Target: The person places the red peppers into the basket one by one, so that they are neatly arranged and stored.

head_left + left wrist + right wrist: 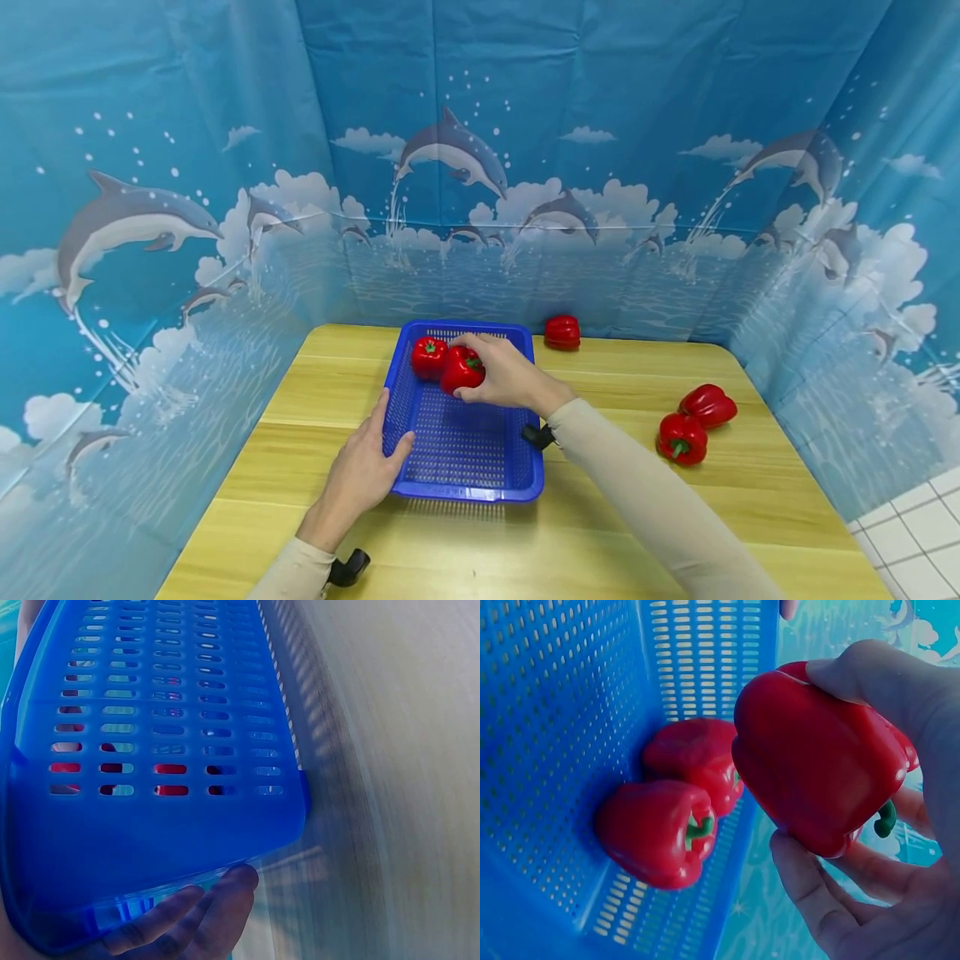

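Observation:
My right hand (501, 371) grips a red bell pepper (817, 761) above the blue plastic basket (457, 493), fingers and thumb spread round its sides and its green stem toward the palm. Inside the basket two more red bell peppers lie side by side, a nearer pepper (660, 832) and a farther pepper (694, 757); the head view shows one basket pepper (430, 358), the other being hidden there. At the basket's left side, my left hand (362, 467) holds the rim, thumb over the edge and fingers (225, 907) along the outside wall.
On the wooden table (300, 450), a red pepper (562, 332) lies behind the basket's right corner. Two more, a lying pepper (708, 406) and a pepper with its stem forward (682, 439), touch at the right. A dolphin-print curtain (480, 208) encloses the table's back and sides.

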Available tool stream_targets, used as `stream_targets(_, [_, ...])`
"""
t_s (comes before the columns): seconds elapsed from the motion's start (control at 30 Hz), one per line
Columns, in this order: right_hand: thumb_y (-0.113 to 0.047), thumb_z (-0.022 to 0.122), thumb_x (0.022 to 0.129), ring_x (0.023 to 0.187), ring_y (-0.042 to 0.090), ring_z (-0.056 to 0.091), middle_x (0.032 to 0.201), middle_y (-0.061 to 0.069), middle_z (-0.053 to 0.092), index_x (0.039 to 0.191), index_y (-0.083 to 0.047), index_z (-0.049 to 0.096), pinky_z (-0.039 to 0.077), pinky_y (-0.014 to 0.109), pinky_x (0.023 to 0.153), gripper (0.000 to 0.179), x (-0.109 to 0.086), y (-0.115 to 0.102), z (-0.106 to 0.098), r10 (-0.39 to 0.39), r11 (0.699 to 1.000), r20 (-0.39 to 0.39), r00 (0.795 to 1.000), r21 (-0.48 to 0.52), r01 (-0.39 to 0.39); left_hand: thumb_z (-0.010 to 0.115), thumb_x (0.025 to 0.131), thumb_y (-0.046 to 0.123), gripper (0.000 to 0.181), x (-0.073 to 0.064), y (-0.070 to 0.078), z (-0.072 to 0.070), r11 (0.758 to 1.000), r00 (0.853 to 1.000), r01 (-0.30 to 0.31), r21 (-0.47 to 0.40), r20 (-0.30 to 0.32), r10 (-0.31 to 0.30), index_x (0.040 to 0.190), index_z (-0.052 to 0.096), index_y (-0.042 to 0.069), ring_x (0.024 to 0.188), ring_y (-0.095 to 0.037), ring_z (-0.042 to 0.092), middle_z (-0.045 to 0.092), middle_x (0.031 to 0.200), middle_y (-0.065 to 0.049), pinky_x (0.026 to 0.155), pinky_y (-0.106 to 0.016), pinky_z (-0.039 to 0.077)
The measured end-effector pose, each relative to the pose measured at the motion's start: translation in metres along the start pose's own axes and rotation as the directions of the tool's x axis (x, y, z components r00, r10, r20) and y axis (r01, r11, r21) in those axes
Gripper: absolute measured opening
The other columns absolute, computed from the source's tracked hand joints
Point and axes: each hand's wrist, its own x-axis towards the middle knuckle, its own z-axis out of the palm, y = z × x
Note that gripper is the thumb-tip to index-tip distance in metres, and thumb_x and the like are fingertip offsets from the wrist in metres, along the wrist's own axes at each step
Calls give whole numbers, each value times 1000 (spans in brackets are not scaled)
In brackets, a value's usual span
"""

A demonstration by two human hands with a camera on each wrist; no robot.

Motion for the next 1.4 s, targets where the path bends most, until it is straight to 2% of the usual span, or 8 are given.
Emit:
stream_targets(0.33, [-45, 97, 96, 147, 36, 72, 163, 11, 72, 166, -23, 64, 63, 65, 119, 80, 18, -7, 19, 62, 998, 33, 998, -21, -61, 68, 117, 45, 95, 2, -3, 3, 1000, 1000, -12, 13, -7, 12, 189, 15, 11, 156, -57, 62, 52, 177, -32, 124, -74, 55])
stream_targets(0.6, [-37, 102, 93, 142, 35, 74, 158, 16, 72, 164, -14, 60, 67, 54, 116, 85, 28, -10, 33, 90, 996, 60, 994, 6, -91, 69, 117, 45, 96, 3, -2, 3, 1000, 1000, -18, 3, -14, 18, 189, 16, 11, 154, -57, 64, 55, 176, -31, 123, -74, 56])
stream_targets(0.9, [-27, 105, 89, 138, 36, 72, 149, 19, 75, 158, -13, 66, 66, 56, 117, 80, 37, -17, 53, 130, 992, 80, 988, -12, -129, 69, 117, 45, 95, 0, -3, 3, 1000, 1000, -12, 2, -23, 12, 189, 17, 11, 149, -57, 67, 58, 172, -33, 119, -74, 59])
stream_targets(1.07, [-26, 103, 92, 137, 37, 69, 147, 20, 75, 160, -9, 66, 64, 56, 119, 79, 37, -23, 64, 164, 986, 109, 980, -25, -162, 69, 117, 44, 95, -1, -3, 3, 1000, 1000, -2, 7, -16, 2, 189, 17, 12, 152, -57, 66, 56, 174, -32, 120, -74, 58])
stream_targets(1.2, [-19, 99, 95, 142, 41, 67, 148, 22, 74, 156, -5, 69, 62, 57, 122, 70, 38, -26, 68, 185, 983, 111, 976, -11, -185, 69, 117, 44, 95, 0, -3, 3, 1000, 1000, -4, 7, -14, 4, 189, 16, 12, 154, -57, 64, 54, 176, -32, 121, -74, 57])
stream_targets(1.3, [-16, 97, 97, 144, 42, 65, 148, 22, 73, 154, -4, 70, 61, 57, 123, 64, 40, -24, 69, 201, 979, 108, 974, -4, -202, 69, 117, 45, 96, 1, -3, 4, 1000, 1000, -4, 4, -11, 5, 189, 15, 12, 155, -58, 62, 52, 177, -33, 122, -74, 56])
stream_targets(1.33, [-22, 98, 97, 143, 38, 66, 146, 19, 75, 153, -7, 71, 62, 54, 122, 64, 42, -12, 78, 180, 984, 94, 979, -4, -180, 69, 117, 45, 96, 2, -4, 4, 1000, 1000, -4, 5, -11, 4, 189, 15, 12, 155, -58, 62, 52, 177, -33, 122, -75, 56])
stream_targets(1.4, [-22, 98, 97, 141, 37, 66, 145, 19, 75, 152, -6, 70, 62, 53, 122, 64, 43, -10, 79, 182, 983, 92, 979, -8, -182, 69, 117, 46, 96, 2, -4, 5, 1000, 1000, -4, 8, -11, 4, 189, 16, 12, 154, -58, 63, 52, 177, -33, 121, -75, 57])
